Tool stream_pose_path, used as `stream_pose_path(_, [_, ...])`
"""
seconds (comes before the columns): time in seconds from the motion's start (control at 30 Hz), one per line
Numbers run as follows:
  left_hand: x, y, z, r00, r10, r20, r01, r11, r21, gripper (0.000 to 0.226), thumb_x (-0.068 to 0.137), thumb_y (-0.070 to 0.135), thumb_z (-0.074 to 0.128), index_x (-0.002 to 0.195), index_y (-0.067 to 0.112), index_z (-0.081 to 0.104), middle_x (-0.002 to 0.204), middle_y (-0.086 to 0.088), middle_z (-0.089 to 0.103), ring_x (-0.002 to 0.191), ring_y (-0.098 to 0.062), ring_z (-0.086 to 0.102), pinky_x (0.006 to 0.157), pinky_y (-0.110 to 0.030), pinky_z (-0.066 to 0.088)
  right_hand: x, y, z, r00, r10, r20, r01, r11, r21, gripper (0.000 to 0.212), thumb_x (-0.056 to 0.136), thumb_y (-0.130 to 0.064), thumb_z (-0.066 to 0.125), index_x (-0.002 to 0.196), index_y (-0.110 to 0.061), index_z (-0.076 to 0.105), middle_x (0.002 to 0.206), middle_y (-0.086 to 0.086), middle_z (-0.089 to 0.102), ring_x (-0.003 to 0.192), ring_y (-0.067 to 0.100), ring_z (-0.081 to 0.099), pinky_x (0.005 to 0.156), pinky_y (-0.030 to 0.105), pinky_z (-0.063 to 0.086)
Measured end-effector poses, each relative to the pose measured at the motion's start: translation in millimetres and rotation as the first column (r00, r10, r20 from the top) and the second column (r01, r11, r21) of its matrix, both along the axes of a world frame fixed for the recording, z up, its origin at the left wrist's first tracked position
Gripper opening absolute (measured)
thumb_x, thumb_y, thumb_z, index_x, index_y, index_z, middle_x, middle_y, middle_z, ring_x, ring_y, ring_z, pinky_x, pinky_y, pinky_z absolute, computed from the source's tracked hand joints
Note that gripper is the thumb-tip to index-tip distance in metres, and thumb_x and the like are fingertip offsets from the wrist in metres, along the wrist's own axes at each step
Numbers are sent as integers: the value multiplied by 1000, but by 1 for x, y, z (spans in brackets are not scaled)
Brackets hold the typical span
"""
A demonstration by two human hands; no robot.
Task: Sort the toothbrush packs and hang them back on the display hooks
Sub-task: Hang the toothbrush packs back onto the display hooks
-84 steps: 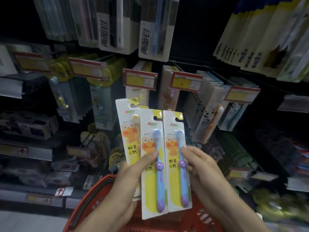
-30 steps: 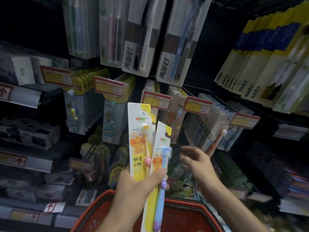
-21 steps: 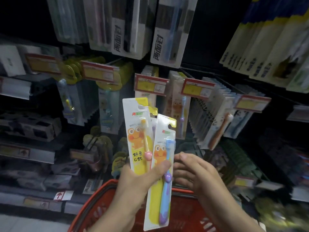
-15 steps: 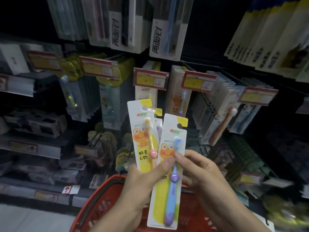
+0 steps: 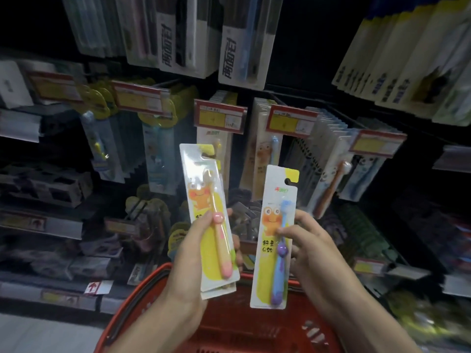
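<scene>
While the left grip holds pink-brush packs, the right grip pinches a blue-brush pack.

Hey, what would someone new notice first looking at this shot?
Dead centre, the left hand grips a yellow, frog-printed pink-brush pack, and the right hand pinches a matching blue-brush pack beside it, not touching. Below them sits a red basket; behind, red-and-yellow price tags stand out in the dimness.

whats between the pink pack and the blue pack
Head view: an open gap. Only the left hand's fingers poke in from behind the pink pack; the blue pack is apart.
</scene>
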State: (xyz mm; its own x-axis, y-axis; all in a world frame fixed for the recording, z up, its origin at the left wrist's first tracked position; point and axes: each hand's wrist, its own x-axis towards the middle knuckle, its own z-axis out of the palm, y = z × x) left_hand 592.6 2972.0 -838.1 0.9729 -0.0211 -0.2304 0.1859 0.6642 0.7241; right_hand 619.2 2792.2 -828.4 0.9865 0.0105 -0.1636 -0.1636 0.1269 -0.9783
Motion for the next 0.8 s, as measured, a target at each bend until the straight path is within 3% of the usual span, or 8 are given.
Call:
stream_pose_path(0.1, [-3,3,0,1000,-13,3,12,998,59,53,73,48,69,110,12,78,82,-19,65,60,-29,63,58,-34,55,1,0,-1,999,-9,38,11,999,-47,20,99,-8,65,116,-15,72,108,13,80,96,31,78,86,48,61])
stream_pose_path(0.2, [-2,5,3,1000,10,-13,-9,996,92,53,71,47,69,104,5,74,80,-19,71,60,-29,68,60,-34,57,6,3,-3,995,-68,77,74,994,-77,23,96,-11,70,119,-10,71,105,11,81,95,28,78,88,44,60])
stream_pose_path(0.3, [-1,10,2,999,37,-6,-36,992,122,56,75,45,73,112,2,73,82,-22,75,62,-30,71,67,-37,57,14,7,-2,989,-110,100,121,987,-110,26,93,-12,75,117,-7,70,101,10,82,98,30,78,95,50,59])
stream_pose_path(0.4, [-4,14,2,999,35,21,-38,989,144,40,89,38,69,111,5,74,86,-24,76,67,-32,72,67,-36,57,25,12,4,979,-143,144,167,970,-174,15,93,-13,76,108,-12,73,96,7,82,98,32,77,97,53,59])
stream_pose_path(0.57, [-6,24,7,998,58,15,-60,988,142,53,71,39,83,111,5,75,86,-23,78,66,-32,72,69,-38,56,53,20,20,969,-148,198,198,944,-263,10,95,-15,75,105,-17,74,86,-2,81,94,24,78,98,52,59])
stream_pose_path(0.67, [2,31,8,997,73,-28,-70,993,100,65,62,44,76,110,0,73,81,-25,77,58,-33,72,69,-41,58,73,26,29,971,-135,197,187,942,-279,19,96,-15,74,115,-13,72,101,5,81,103,28,77,100,52,58])
stream_pose_path(0.8, [5,35,9,997,62,-48,-57,994,97,63,60,42,78,106,-2,73,80,-26,76,56,-33,72,69,-42,58,91,35,39,958,-194,213,246,937,-250,25,97,-16,72,122,-10,69,115,13,77,104,28,75,98,51,59])
